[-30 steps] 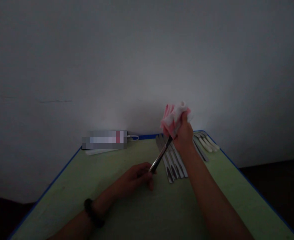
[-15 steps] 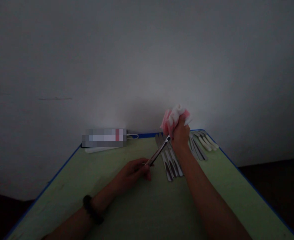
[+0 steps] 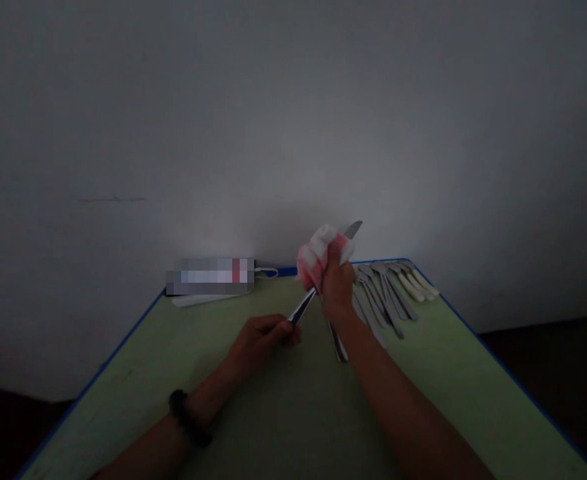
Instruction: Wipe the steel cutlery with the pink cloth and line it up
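My left hand (image 3: 266,337) is closed round the handle end of a table knife (image 3: 302,307), which slants up and away to the right. A pink and white cloth (image 3: 318,253) is bunched in my right hand (image 3: 339,287) and wraps the middle of that knife. The blade tip sticks out beyond the cloth. Below my right forearm lie more table knives (image 3: 339,347), partly hidden by it. To the right of my right hand several spoons and forks (image 3: 390,300) lie side by side on the table.
The pale green table (image 3: 273,413) has a blue edge and meets a grey wall (image 3: 293,120). At the back left lies a blurred-out flat device (image 3: 210,277) with a white cable (image 3: 268,272). White-handled cutlery (image 3: 416,287) lies near the back right corner.
My right hand and the cloth have moved left and down along the knife toward my left hand. The blade tip now shows past the cloth. More spoons are uncovered on the right.
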A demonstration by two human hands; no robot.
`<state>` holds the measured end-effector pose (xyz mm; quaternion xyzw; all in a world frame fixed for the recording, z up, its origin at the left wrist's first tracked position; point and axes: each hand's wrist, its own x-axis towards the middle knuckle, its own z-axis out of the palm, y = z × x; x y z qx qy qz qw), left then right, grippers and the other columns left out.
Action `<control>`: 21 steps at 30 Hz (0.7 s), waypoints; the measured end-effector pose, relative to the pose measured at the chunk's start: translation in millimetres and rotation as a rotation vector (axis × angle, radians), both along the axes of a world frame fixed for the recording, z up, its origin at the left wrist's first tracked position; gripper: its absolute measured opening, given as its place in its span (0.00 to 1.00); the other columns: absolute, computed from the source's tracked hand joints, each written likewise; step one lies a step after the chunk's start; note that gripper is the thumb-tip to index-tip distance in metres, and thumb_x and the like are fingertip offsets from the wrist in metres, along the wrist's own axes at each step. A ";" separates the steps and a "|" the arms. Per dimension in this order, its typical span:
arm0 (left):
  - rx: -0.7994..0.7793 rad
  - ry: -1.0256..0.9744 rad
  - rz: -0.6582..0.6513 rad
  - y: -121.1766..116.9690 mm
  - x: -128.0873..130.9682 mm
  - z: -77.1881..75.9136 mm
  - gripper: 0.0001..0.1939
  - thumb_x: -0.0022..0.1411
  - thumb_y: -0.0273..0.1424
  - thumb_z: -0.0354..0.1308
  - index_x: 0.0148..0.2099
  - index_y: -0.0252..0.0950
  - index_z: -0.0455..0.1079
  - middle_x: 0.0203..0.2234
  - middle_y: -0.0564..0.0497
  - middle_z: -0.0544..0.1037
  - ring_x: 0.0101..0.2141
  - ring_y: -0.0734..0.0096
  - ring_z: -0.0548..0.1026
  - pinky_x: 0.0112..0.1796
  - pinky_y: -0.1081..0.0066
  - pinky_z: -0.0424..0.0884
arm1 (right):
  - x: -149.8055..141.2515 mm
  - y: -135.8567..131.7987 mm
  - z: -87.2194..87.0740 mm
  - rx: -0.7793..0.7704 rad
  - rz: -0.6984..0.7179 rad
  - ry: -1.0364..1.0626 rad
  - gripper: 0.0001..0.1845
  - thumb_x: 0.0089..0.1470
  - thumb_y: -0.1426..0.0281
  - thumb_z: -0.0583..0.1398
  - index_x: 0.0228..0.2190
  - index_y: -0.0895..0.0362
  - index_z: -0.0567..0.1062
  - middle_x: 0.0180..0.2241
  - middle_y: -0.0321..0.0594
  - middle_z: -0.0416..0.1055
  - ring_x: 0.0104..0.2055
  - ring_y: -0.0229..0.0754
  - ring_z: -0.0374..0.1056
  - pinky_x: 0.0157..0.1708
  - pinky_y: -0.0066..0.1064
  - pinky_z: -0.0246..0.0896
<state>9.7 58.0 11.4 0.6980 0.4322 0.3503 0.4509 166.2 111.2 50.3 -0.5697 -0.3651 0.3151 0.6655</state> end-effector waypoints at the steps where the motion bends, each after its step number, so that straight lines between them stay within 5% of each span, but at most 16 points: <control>1: -0.006 0.006 0.002 -0.4 1.0 0.3 0.18 0.58 0.40 0.52 0.26 0.33 0.74 0.20 0.52 0.76 0.23 0.73 0.71 0.28 0.75 0.66 | -2.8 -0.6 -2.0 0.010 0.010 -0.009 0.31 0.51 0.45 0.49 0.22 0.59 0.71 0.21 0.41 0.69 0.24 0.39 0.63 0.22 0.28 0.52; 21: -0.046 0.051 0.020 0.8 1.6 -6.9 0.18 0.60 0.42 0.51 0.30 0.33 0.73 0.19 0.56 0.70 0.22 0.76 0.66 0.25 0.78 0.61 | -14.7 -4.8 -8.8 0.029 0.088 -0.124 0.29 0.52 0.46 0.49 0.16 0.57 0.65 0.16 0.38 0.63 0.21 0.37 0.58 0.18 0.28 0.46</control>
